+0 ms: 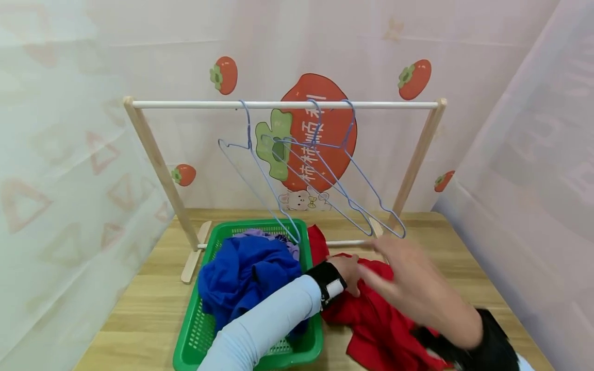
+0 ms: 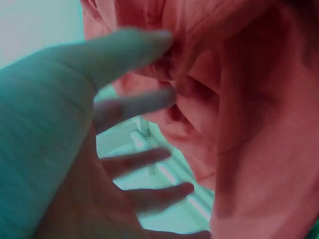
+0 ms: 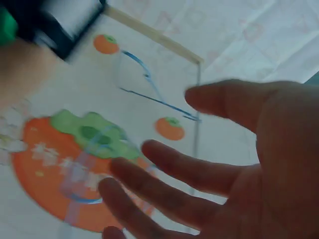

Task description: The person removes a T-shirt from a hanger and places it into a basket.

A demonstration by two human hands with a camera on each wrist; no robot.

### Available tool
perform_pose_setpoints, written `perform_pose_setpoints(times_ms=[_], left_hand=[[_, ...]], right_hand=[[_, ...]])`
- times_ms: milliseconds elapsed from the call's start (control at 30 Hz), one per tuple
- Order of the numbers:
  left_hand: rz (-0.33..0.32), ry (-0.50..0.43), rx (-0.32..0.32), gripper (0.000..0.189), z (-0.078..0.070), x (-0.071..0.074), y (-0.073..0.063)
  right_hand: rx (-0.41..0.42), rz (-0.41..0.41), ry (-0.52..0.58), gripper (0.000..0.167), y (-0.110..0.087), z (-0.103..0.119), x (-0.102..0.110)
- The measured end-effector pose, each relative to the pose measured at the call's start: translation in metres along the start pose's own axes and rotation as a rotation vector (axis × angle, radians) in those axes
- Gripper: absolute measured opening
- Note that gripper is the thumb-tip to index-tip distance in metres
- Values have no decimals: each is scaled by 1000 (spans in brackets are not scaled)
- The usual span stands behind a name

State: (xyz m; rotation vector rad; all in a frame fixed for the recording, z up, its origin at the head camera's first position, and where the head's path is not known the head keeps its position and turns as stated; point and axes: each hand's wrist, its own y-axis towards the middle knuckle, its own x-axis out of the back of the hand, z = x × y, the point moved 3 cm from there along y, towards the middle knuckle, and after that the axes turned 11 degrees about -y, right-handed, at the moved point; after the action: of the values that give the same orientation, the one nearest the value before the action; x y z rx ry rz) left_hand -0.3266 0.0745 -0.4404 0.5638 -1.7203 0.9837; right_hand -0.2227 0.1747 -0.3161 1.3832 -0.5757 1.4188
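Red cloth (image 1: 371,319) lies in a soft heap on the wooden table (image 1: 139,309), just to the right of the green basket (image 1: 195,335). One bit of it pokes up next to the basket's far corner.

The left hand (image 1: 345,273) comes over the basket in a light blue sleeve (image 1: 264,324) with a black and white band at the wrist. It rests on the red cloth. In the left wrist view the left hand's fingers (image 2: 134,104) are straight and spread, and their tips touch the folds of the red cloth (image 2: 239,124). They do not pinch it.

The right hand (image 1: 413,288) is blurry. It hangs in the air above the red cloth, close to the left hand. In the right wrist view the right hand (image 3: 234,169) is spread wide with the palm showing, and it holds nothing.

Inside the basket is a blue cloth (image 1: 246,273) all bunched up, with a bit of purple cloth (image 1: 269,238) behind it.

At the back of the table stands a wooden rack (image 1: 158,165) with a white bar (image 1: 278,104) across the top. Three thin blue hangers (image 1: 320,175) hang from the bar, and all are tilted. The lowest tip of one hanger is near the right hand.

On the wall behind are pictures of orange fruit (image 1: 320,129) with green leaves.
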Motion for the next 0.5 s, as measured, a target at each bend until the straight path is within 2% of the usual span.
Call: perform_pose_setpoints(times_ms=[67, 167, 233, 333, 433, 500], left_hand=[[3, -51, 97, 71, 2, -1, -3], [44, -65, 210, 101, 6, -3, -4], [66, -36, 260, 112, 8, -3, -4], [79, 13, 279, 115, 10, -7, -3], [67, 53, 246, 113, 8, -12, -2], [35, 62, 210, 110, 4, -16, -2]], right_hand=[[-59, 76, -41, 53, -24, -19, -22], [-172, 221, -79, 86, -44, -55, -59], [-234, 301, -86, 109, -51, -80, -85], [-283, 434, -49, 133, -56, -109, -123], [-297, 509, 0, 139, -60, -122, -152], [-300, 512, 11, 136, -62, -125, -163]])
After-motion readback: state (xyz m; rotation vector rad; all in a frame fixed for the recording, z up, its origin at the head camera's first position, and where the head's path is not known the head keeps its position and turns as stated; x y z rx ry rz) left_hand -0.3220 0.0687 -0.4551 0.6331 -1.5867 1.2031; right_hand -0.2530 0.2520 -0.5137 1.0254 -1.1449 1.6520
